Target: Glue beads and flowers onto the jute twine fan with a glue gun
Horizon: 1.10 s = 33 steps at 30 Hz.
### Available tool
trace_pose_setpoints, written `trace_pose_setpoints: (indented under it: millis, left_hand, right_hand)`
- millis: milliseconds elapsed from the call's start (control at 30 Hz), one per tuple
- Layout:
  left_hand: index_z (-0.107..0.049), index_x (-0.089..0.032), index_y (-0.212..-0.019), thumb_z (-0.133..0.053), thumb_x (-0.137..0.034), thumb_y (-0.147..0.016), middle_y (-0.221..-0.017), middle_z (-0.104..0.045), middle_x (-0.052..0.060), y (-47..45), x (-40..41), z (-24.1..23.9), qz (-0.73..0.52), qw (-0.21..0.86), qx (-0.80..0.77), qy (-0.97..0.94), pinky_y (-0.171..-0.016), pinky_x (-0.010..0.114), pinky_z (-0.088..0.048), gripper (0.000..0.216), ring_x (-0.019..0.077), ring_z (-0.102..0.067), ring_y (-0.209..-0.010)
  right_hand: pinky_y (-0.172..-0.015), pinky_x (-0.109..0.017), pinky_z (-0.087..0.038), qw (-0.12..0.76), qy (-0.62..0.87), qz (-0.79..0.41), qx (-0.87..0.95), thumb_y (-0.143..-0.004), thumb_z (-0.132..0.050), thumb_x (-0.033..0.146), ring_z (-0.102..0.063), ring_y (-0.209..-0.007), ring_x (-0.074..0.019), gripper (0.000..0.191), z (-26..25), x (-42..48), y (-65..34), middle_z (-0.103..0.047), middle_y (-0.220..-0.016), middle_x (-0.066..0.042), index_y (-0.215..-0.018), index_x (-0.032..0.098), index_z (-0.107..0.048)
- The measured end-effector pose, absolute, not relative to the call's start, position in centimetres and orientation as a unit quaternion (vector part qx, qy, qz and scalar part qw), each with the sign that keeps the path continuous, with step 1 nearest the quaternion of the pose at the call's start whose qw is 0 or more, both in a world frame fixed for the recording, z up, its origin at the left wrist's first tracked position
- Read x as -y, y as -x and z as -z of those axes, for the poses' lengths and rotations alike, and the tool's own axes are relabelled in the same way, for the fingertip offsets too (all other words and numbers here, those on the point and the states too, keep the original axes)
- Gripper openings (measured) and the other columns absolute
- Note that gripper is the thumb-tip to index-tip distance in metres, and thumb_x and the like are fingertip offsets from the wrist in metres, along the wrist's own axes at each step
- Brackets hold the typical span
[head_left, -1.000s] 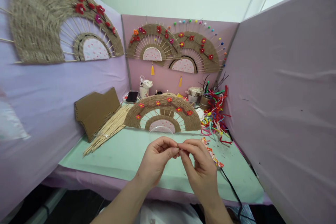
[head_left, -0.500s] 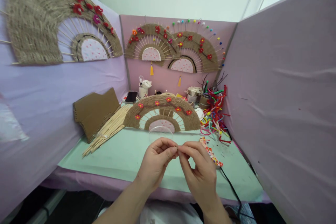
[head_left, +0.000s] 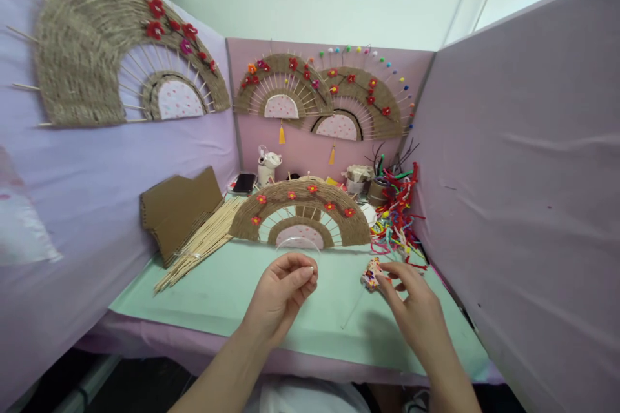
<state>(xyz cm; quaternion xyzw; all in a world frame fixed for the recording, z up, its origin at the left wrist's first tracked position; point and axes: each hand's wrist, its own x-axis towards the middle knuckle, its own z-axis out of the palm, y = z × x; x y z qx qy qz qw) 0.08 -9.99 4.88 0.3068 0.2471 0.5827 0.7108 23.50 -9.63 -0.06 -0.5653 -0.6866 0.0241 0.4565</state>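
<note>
My left hand (head_left: 283, 293) is closed in a pinch above the middle of the table. A tiny whitish bit (head_left: 311, 269) shows at its fingertips, too small to name. Over to the right, my right hand (head_left: 411, 303) has thumb and fingers on a glue gun (head_left: 372, 274) with a colourful print. A thin clear strand (head_left: 353, 308) hangs from the gun down towards the tabletop. Just beyond my left hand lies a clear round dish (head_left: 299, 244), partly in front of a twine-woven fan (head_left: 248, 213) with small red flowers.
Bamboo sticks (head_left: 203, 245) and brown cardboard (head_left: 181, 210) lie at the left. A heap of coloured pipe cleaners (head_left: 400, 206) fills the back right. A phone (head_left: 243, 183) and a white container (head_left: 268, 169) stand behind. Fabric partitions (head_left: 523, 174) enclose the green-covered table (head_left: 203, 300).
My hands have come apart from a shared pinch. The right has moved right and taken hold of the glue gun, and the left stays pinched, slightly further left.
</note>
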Motion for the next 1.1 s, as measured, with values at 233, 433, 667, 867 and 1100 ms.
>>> trace_pose_setpoints:
  millis: [233,433,667,867,1100]
  left_hand:
    - [-0.066,-0.013,-0.069,-0.08,-0.014,-0.061,-0.071,-0.061,0.001,0.4,9.6,-4.9,-0.593,0.711,-0.249,-0.283,-0.059,0.014,-0.046,0.016,0.0046,-0.054,-0.061]
    - [-0.065,-0.013,-0.071,-0.077,-0.015,-0.065,-0.072,-0.06,0.0,1.2,9.5,-5.2,-0.613,0.691,-0.245,-0.295,-0.059,0.014,-0.046,0.014,0.0048,-0.053,-0.063]
    - [-0.065,-0.013,-0.075,-0.076,-0.016,-0.067,-0.074,-0.059,0.001,1.8,9.2,-5.1,-0.634,0.67,-0.243,-0.301,-0.062,0.015,-0.047,0.014,0.005,-0.052,-0.064]
    - [-0.065,-0.013,-0.074,-0.075,-0.016,-0.067,-0.073,-0.06,0.002,2.5,8.7,-5.4,-0.653,0.65,-0.245,-0.302,-0.062,0.016,-0.047,0.013,0.0058,-0.053,-0.064]
    - [-0.065,-0.013,-0.074,-0.076,-0.017,-0.066,-0.073,-0.061,0.001,2.4,8.3,-5.3,-0.656,0.643,-0.247,-0.307,-0.062,0.015,-0.047,0.014,0.0053,-0.053,-0.064]
  right_hand:
    - [-0.085,-0.04,-0.041,0.149,0.72,-0.03,0.677,-0.079,-0.061,0.027,-0.055,-0.096,-0.0314,0.041,4.5,8.2,-27.0,-0.061,-0.105,-0.015,-0.116,0.01,-0.059]
    - [-0.083,-0.037,-0.041,0.148,0.732,-0.039,0.664,-0.082,-0.057,0.022,-0.057,-0.095,-0.0315,0.043,5.5,7.1,-26.1,-0.06,-0.101,-0.017,-0.121,0.005,-0.055]
    - [-0.081,-0.04,-0.041,0.188,0.723,-0.029,0.665,-0.084,-0.049,0.022,-0.057,-0.089,-0.0322,0.033,6.1,6.3,-26.0,-0.06,-0.094,-0.018,-0.111,0.006,-0.06]
    - [-0.084,-0.042,-0.043,0.281,0.699,-0.036,0.656,-0.085,-0.04,0.034,-0.057,-0.094,-0.0309,0.039,5.6,6.7,-27.2,-0.06,-0.097,-0.018,-0.11,0.009,-0.057]
    - [-0.052,-0.027,-0.045,0.63,0.552,-0.338,0.43,-0.076,-0.058,0.044,-0.051,-0.063,-0.0165,0.025,-0.6,10.1,-26.1,-0.055,-0.075,-0.002,-0.086,0.021,-0.058]
